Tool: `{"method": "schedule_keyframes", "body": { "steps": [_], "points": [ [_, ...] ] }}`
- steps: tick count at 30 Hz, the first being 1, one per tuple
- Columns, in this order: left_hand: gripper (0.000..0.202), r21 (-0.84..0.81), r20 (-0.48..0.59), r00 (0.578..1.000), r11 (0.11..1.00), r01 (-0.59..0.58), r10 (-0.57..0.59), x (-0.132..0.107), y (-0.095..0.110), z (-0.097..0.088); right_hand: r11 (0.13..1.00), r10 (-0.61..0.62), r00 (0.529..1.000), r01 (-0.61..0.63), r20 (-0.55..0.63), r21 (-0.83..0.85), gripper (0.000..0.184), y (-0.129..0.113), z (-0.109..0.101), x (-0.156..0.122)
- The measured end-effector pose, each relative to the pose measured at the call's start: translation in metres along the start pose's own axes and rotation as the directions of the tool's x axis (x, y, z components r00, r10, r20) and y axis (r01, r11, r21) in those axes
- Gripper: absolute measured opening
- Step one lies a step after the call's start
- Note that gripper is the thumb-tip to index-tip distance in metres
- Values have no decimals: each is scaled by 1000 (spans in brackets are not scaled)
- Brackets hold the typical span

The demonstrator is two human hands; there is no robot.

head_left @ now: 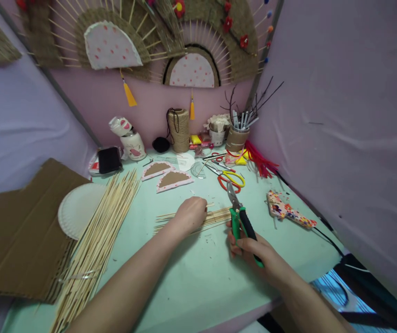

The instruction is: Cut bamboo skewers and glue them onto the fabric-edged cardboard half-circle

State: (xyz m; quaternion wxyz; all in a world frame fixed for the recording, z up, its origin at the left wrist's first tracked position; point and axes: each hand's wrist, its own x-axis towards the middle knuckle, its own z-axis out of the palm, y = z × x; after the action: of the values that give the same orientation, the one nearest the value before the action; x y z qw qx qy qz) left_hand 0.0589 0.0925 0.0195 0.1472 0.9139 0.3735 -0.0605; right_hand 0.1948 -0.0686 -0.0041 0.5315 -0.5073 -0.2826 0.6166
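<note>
My left hand [192,213] is closed over a loose row of thin bamboo sticks [219,216] on the pale green table, and a short stick end pokes out past its fingers. Green and black pruning shears [237,215] are gripped in my right hand [253,249], with the blades pointing up and away. The right ends of the sticks reach the shears' handles. A large bundle of bamboo sticks [101,231], bound with clear tape, lies to the left of my left hand. Two half-round cardboard pieces with pink-dotted edging [174,179] lie beyond that hand.
Brown cardboard [18,236] and a white paper plate [76,210] lie at the left. Scissors [232,179], a twine spool [179,132] and jars stand or lie at the back. A patterned glue gun [288,210] with a cord rests at right. Decorated fans [191,69] hang behind.
</note>
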Motion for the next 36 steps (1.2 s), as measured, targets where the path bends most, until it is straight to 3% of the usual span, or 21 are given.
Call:
{"method": "schedule_keyframes", "body": {
  "steps": [10, 16, 22, 25, 29, 36],
  "points": [
    [23, -63, -39, 999, 997, -37, 34, -6, -3, -9, 999, 25, 1000, -26, -18, -48, 42, -4, 3, -2],
    [19, -324, -168, 985, 943, -81, 27, -4, -19, -26, 994, 31, 1000, -31, 0, -104, 42, -10, 5, -5],
    [17, -509, -260, 963, 858, -74, -71, 1, -36, -39, 926, 40, 997, -10, 73, -378, 18, -25, 15, -12],
    [17, -540, -300, 952, 833, -115, -63, -4, -37, -46, 880, 88, 994, -48, 63, -473, 18, -30, 20, -14],
    [18, -578, -295, 955, 804, -140, -45, -10, -32, -51, 873, 100, 994, -69, 39, -483, 23, -32, 24, -13],
    [22, -575, -239, 971, 807, -132, -12, -14, -21, -47, 884, 96, 991, -40, 96, -466, 32, -31, 26, -11]
  ]
}}
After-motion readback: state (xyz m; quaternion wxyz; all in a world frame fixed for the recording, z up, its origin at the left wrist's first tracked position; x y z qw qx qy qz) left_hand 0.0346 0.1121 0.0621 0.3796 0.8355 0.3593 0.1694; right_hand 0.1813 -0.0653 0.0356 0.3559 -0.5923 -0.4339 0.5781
